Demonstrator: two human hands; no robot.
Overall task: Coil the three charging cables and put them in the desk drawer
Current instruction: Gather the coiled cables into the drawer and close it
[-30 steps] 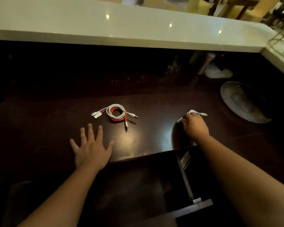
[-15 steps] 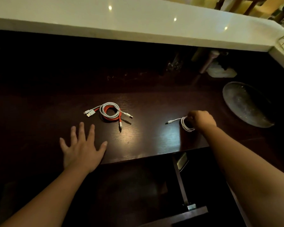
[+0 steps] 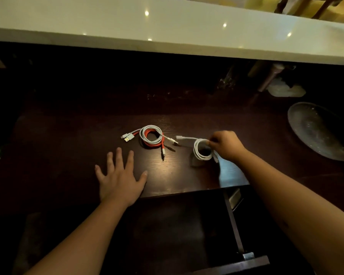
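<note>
A coiled white cable is held up on edge above the dark desk, pinched at its top by my right hand; one plug end sticks out to the left. To its left a red cable and a second white cable lie coiled together flat on the desk, their plug ends splayed out. My left hand rests flat on the desk with fingers spread, just below and left of that pair. The open desk drawer is pulled out below the desk's front edge, its inside dark.
A white counter overhangs the back of the desk. A round dark metal plate lies at the right. A crumpled pale bag and some dim items sit in the shadow at the back right.
My right hand has carried the coiled white cable leftward, closer to the red and white pair, and lifted it on edge. My left hand stays flat on the desk.
</note>
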